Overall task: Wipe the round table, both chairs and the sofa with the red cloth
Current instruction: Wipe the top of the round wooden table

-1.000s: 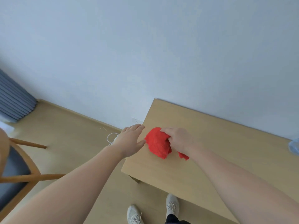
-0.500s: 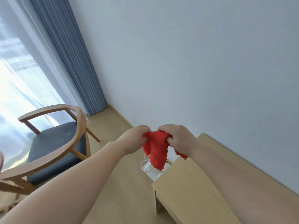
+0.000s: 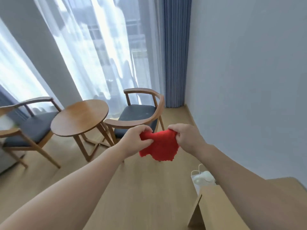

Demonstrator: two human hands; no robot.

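Observation:
I hold the red cloth [image 3: 160,146] in the air in front of me, stretched between both hands. My left hand [image 3: 136,139] grips its left top corner and my right hand [image 3: 186,136] grips its right top corner; the rest hangs down. Beyond the cloth stands the round wooden table [image 3: 79,117] on crossed legs. A wooden armchair with a dark seat [image 3: 139,112] stands to its right, partly behind my hands. A second such armchair [image 3: 28,125] stands to its left. A grey edge at the far left [image 3: 4,161] may be the sofa; I cannot tell.
A light wooden desk corner [image 3: 214,209] is at the lower right against the white wall. A white paper bag [image 3: 201,180] stands on the floor beside it. Sheer white curtains and a blue curtain [image 3: 176,52] hang behind the chairs. Wooden floor lies between me and the table.
The cloth has been lifted off the desk and spread between both hands. The view has swung left from the desk and wall to the round table and chairs.

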